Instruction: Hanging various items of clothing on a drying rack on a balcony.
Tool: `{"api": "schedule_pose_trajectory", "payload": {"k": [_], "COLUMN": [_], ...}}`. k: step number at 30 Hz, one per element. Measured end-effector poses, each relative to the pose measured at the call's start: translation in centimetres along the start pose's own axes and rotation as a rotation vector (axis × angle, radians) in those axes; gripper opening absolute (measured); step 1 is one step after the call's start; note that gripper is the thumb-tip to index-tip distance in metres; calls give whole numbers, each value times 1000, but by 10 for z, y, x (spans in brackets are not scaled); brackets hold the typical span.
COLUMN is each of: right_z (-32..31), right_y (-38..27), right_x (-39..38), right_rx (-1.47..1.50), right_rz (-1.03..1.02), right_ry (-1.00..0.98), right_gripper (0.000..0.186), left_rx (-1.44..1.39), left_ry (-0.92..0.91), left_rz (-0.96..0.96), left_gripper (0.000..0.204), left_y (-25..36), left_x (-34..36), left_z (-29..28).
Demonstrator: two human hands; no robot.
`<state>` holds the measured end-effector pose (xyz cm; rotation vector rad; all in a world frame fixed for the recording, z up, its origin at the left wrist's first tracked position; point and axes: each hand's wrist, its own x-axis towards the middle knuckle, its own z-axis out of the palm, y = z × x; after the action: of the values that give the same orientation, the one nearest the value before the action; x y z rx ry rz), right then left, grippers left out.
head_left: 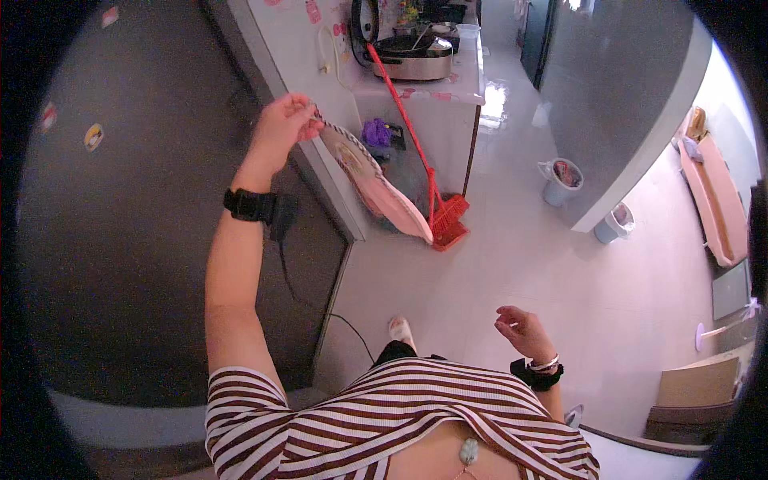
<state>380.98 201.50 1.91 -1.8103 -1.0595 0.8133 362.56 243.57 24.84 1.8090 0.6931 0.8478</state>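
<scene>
My left hand, raised at the upper left beside a door frame, is closed on the top edge of a flat pink cloth item with dark-and-white patterned trim. The item hangs down toward a red broom with a red dustpan at its foot, leaning by the counter. I cannot tell whether they touch. My right hand is low at the right over the floor, open, fingers loosely curled and apart, holding nothing I can see. A dark band with a cable is on my left wrist.
A dark door is at my left. The counter carries a cooker; a purple bag lies beside it below. Two bins stand by the grey wall. A long pink padded board and cardboard are at the far right.
</scene>
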Motion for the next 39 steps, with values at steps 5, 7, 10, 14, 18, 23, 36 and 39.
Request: {"api": "schedule_pose_trajectory", "payload": {"k": [5, 7, 10, 14, 18, 23, 36, 39], "right_z": [17, 26, 35, 49, 58, 51, -34, -33], "right_y": [12, 12, 8, 12, 24, 40, 52, 70], "right_x": [65, 76, 113, 191, 256, 315, 561, 587], "right_rx": [-52, -91, -47, 9, -75, -119, -35, -236], "right_rz": [40, 94, 79, 53, 22, 77, -202, -162], "right_ry": [20, -9, -79, -64, -113, -286, -379, -392], "right_gripper": [25, 25, 26, 25, 24, 25, 14, 10], "left_rx": [-265, -404, -619, -527, -560, -366, 266, 481], "left_ry": [-102, -117, -246, 180, 13, 165, 260, 322], "left_rz": [4, -4, 92, 29, 121, 89, -27, -16], "left_gripper": [15, 14, 13, 14, 16, 13, 13, 14], "left_y": [-13, -27, -48, -97, -111, -117, -98, -85], "left_x": [91, 103, 144, 205, 248, 284, 406, 408], "left_z": [-18, -34, -61, -73, -81, -80, -88, -84]}}
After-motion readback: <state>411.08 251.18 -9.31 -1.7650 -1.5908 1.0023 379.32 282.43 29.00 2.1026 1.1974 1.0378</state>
